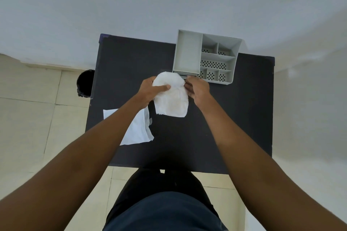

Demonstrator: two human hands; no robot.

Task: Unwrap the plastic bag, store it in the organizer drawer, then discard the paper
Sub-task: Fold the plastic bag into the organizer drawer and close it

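Both hands are up near the table's (234, 118) far edge, holding the white plastic bag (171, 97): left hand (150, 91) clamped on its left side, thumb across the front, right hand (198, 90) pinching the right edge. Organizer (188, 54) sits just behind at the far right corner. Paper (138, 129) lies flat by the left edge, black bin (85, 83) on the floor beside it.
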